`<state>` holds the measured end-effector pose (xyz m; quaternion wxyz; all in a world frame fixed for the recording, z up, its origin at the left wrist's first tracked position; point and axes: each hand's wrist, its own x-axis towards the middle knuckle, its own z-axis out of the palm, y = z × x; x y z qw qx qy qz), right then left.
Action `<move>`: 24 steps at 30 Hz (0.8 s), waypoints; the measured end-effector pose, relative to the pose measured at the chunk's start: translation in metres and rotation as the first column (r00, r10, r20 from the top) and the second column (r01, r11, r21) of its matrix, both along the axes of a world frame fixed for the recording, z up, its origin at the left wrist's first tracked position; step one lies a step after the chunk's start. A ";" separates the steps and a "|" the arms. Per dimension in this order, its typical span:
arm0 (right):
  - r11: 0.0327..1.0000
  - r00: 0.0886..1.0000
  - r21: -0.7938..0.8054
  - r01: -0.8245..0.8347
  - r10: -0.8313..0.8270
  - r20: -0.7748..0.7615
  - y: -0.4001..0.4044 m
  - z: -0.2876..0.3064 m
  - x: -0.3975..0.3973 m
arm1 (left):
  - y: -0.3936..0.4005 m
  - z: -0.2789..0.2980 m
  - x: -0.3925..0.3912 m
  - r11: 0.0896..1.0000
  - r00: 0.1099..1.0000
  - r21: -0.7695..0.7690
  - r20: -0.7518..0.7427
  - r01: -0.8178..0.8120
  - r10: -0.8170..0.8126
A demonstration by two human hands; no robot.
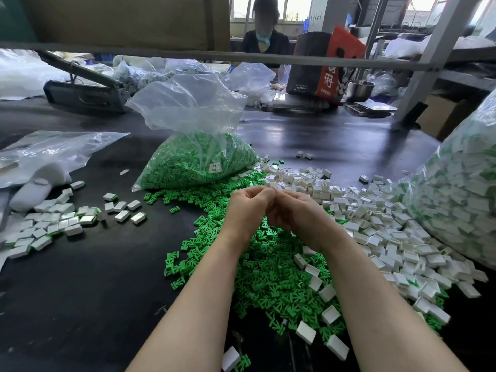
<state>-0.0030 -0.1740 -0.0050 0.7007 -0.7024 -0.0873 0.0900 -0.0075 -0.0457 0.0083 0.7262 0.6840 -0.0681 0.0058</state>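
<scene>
Bag of green clips (pixel 198 159): beyond the hands. Green clip pile (pixel 271 275): beneath the hands, long axes pointing in all directions. Left hand (pixel 248 208) and right hand (pixel 298 213): touching, fingers curled. Whether they grip a part cannot be told.

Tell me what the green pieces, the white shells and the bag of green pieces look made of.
Green pieces: moulded plastic, probably; uniform colour, matt. White shells: likewise plastic, smooth, slightly glossy faces. Bag: thin clear plastic film, creased and shiny.
</scene>
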 end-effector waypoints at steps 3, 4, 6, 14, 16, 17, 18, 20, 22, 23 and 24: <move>0.999 0.999 -0.021 0.037 -0.037 0.006 0.000 -0.003 0.000 | -0.002 -0.004 0.002 1.000 1.000 0.000 -0.003 0.006 -0.006; 0.999 0.999 -0.017 0.042 -0.042 0.006 0.000 -0.004 0.000 | -0.003 -0.005 0.002 1.000 1.000 -0.003 -0.002 0.004 -0.004; 0.999 0.999 0.012 0.036 -0.036 0.006 -0.002 -0.005 0.000 | -0.004 -0.007 0.003 1.000 1.000 0.000 0.001 0.000 0.000; 0.999 1.000 0.054 -0.007 0.006 0.007 -0.006 -0.008 0.003 | -0.003 -0.008 0.006 0.999 0.999 -0.017 0.004 0.041 -0.041; 0.998 1.000 0.055 -0.002 0.002 0.003 -0.005 -0.009 0.004 | -0.001 -0.007 0.006 0.999 0.999 -0.016 0.002 0.046 -0.046; 0.998 1.000 0.057 0.002 -0.003 0.003 -0.005 -0.009 0.004 | -0.001 -0.006 0.005 0.999 0.999 -0.009 0.003 0.050 -0.050; 0.998 1.000 0.059 0.005 -0.005 0.004 -0.005 -0.009 0.004 | 0.000 -0.006 0.005 0.998 0.998 -0.003 0.006 0.057 -0.057; 0.998 1.000 0.069 0.011 -0.011 0.009 -0.004 -0.010 0.003 | 0.001 -0.004 0.005 0.998 0.998 0.002 0.010 0.068 -0.068; 0.997 0.999 0.069 0.044 -0.045 0.014 -0.001 -0.010 0.004 | 0.003 -0.004 0.006 0.997 0.997 -0.001 0.008 0.077 -0.077; 0.996 0.998 0.063 0.060 -0.061 0.012 0.000 -0.009 0.004 | 0.004 -0.003 0.007 0.997 0.997 0.001 0.006 0.082 -0.082; 0.996 0.998 0.059 0.069 -0.069 0.003 0.002 -0.008 0.004 | 0.005 -0.004 0.008 0.996 0.996 0.007 0.002 0.089 -0.089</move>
